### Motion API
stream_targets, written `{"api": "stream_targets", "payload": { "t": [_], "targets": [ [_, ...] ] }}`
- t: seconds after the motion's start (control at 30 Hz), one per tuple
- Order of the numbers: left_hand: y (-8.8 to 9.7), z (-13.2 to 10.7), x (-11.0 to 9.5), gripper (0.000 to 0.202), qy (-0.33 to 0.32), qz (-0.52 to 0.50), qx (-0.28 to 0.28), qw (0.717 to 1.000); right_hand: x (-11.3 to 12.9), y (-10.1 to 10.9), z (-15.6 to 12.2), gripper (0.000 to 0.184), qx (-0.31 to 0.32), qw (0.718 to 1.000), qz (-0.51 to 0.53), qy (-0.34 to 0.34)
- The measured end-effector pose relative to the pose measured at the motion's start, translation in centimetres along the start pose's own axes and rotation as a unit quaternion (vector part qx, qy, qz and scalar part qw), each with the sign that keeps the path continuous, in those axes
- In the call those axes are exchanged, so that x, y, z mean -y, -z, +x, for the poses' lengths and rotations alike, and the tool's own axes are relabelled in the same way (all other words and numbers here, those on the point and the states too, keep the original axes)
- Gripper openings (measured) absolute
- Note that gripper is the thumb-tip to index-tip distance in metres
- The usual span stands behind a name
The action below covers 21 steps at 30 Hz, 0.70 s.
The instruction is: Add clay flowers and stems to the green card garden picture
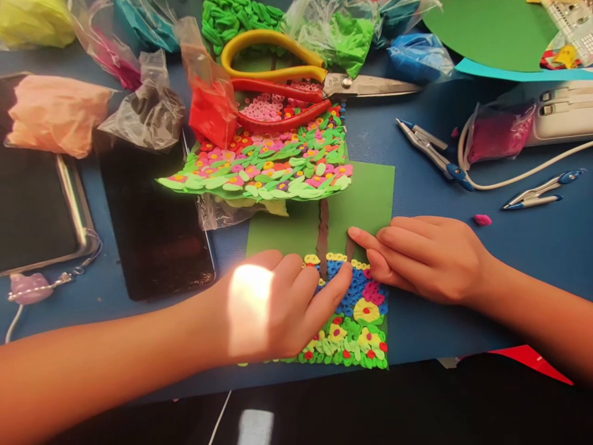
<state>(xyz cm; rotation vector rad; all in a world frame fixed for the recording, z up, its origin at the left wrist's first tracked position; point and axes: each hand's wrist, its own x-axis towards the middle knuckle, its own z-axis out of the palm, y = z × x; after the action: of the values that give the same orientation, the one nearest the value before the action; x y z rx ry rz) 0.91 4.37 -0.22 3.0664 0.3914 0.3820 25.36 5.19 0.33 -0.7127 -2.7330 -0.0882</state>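
Observation:
A green card (365, 191) lies before me, its lower part covered with small clay flowers, leaves and blue rings (352, 293). Two brown clay strips run up it, a long one (323, 228) and a short one (351, 248). My left hand (278, 303) rests over the card's lower left. One of its fingers reaches to the foot of the short strip, while the others curl under and partly hide. From the right, my right hand (417, 256) touches the card near that strip, index finger stretched to its top and thumb lower down. Neither hand visibly holds anything.
Behind the card lies a second clay-flowered piece (278, 167) with yellow-and-red-handled scissors (352, 85) on it. Bags of coloured clay, such as a red one (210, 111), line the back. A phone (152, 222) is left; compasses (430, 148) and a white cable (523, 176) are right.

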Motion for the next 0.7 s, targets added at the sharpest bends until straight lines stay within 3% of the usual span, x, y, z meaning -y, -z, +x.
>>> {"api": "stream_targets", "payload": {
  "t": [0.33,0.7],
  "targets": [
    [-0.5,0.5,-0.2,0.035,0.076,-0.023,-0.062,0.995,0.0,0.2,-1.2,0.018,-0.043,0.999,0.029,0.002],
    [-0.3,2.1,-1.1,0.042,0.142,0.024,-0.003,0.990,0.5,0.0,-0.9,0.016,-0.065,0.997,-0.020,-0.023]
  ]
}}
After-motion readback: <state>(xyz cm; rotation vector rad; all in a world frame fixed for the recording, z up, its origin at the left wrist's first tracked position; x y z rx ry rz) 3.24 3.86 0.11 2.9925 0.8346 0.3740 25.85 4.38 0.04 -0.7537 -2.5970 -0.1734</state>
